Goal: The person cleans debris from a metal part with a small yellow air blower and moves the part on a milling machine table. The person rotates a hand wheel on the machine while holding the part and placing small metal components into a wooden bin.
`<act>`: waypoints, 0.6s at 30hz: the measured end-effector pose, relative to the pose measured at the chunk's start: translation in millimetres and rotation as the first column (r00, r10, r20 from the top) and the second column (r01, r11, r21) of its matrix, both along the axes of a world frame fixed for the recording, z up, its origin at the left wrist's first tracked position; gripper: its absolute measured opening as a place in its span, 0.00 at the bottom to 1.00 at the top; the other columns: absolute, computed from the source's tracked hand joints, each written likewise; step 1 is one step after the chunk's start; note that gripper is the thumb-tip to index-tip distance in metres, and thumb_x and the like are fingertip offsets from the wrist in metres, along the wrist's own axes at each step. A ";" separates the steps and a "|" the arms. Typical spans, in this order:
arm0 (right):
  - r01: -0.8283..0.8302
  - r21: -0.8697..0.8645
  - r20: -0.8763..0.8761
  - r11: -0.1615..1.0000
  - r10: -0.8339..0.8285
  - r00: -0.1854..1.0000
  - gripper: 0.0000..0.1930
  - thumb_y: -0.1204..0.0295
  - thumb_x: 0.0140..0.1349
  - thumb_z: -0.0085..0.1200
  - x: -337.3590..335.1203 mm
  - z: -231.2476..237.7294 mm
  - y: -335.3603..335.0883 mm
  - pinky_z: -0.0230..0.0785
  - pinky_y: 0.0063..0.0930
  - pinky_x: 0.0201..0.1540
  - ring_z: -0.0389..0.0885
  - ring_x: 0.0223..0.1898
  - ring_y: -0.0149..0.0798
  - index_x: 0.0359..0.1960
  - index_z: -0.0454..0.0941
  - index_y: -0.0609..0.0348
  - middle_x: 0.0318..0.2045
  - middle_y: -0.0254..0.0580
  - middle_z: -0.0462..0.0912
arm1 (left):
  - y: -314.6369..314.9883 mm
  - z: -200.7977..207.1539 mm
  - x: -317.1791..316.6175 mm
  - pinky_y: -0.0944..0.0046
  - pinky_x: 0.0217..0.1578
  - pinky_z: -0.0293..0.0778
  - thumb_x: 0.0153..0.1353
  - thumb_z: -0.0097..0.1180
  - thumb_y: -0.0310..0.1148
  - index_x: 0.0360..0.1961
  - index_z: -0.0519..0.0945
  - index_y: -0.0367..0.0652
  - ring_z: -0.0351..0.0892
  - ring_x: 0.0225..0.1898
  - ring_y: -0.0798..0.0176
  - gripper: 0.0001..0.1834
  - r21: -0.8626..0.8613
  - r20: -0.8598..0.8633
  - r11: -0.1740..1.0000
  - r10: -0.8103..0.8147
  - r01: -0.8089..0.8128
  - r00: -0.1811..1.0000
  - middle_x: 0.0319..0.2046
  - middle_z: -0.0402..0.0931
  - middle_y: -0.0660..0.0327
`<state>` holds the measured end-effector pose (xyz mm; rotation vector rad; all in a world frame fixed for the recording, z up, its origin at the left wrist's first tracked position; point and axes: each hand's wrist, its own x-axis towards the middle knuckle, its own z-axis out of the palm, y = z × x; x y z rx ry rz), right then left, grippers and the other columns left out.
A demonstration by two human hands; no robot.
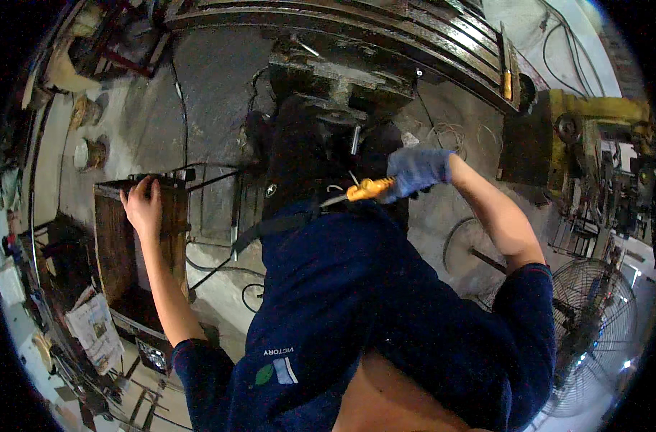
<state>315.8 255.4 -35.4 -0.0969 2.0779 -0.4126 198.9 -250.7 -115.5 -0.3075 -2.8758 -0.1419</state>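
Note:
My bare left hand (143, 205) is at the far edge of a wooden drawer or box (110, 241) on the left, its fingers bent over the rim. Dark shadow hides much of the box's inside. My right hand (420, 171) wears a blue-grey knit glove and is closed around the yellow handle of a hand tool (369, 189). The tool's thin metal shaft points left, across the front of my waist by a dark strap (281, 225). Its exact kind is unclear, as the glove covers part of the handle.
A greasy machine with a long slotted bed (385, 29) stands ahead. Another yellow-handled tool (508, 85) lies at its right end. On the right are a yellow-green machine (558, 126) and a caged fan (594, 324). Dark cables (182, 108) cross the floor; newspaper (96, 331) hangs by the box.

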 end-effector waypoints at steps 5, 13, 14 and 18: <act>-0.243 0.243 -0.252 0.939 0.303 0.919 0.21 0.50 0.46 0.60 9.4 -23.2 55.0 0.65 0.27 0.18 0.73 0.14 0.32 0.23 0.80 0.60 0.14 0.38 0.76 | 0.9 -0.1 -1.4 0.50 0.59 0.51 0.56 0.52 0.41 0.38 0.80 0.45 0.75 0.35 0.52 0.14 -0.010 -0.052 1.000 -0.011 0.011 0.999 0.29 0.77 0.55; 0.110 0.088 0.131 0.990 -0.121 0.984 0.24 0.49 0.51 0.54 35.8 0.8 70.3 0.64 0.30 0.19 0.73 0.14 0.36 0.24 0.79 0.62 0.13 0.39 0.76 | 2.9 0.8 -3.6 0.48 0.59 0.51 0.57 0.50 0.41 0.38 0.80 0.45 0.75 0.34 0.54 0.14 -0.041 -0.016 0.999 -0.019 0.019 1.000 0.27 0.77 0.57; 0.101 0.191 0.029 0.976 -0.108 0.994 0.24 0.48 0.51 0.54 43.0 -8.1 85.0 0.66 0.34 0.23 0.74 0.17 0.42 0.24 0.79 0.62 0.16 0.44 0.77 | 5.9 3.4 -2.4 0.49 0.59 0.51 0.57 0.50 0.41 0.38 0.80 0.46 0.75 0.34 0.54 0.14 -0.011 -0.019 0.999 -0.035 0.035 0.999 0.28 0.77 0.56; 0.026 0.310 -0.006 0.950 -0.026 1.000 0.24 0.46 0.50 0.53 76.0 4.1 115.1 0.67 0.38 0.28 0.77 0.25 0.49 0.23 0.80 0.59 0.21 0.48 0.78 | -8.7 -6.1 -4.5 0.50 0.59 0.52 0.56 0.51 0.42 0.39 0.80 0.46 0.75 0.36 0.52 0.15 -0.069 0.044 0.998 0.006 -0.003 0.999 0.31 0.77 0.54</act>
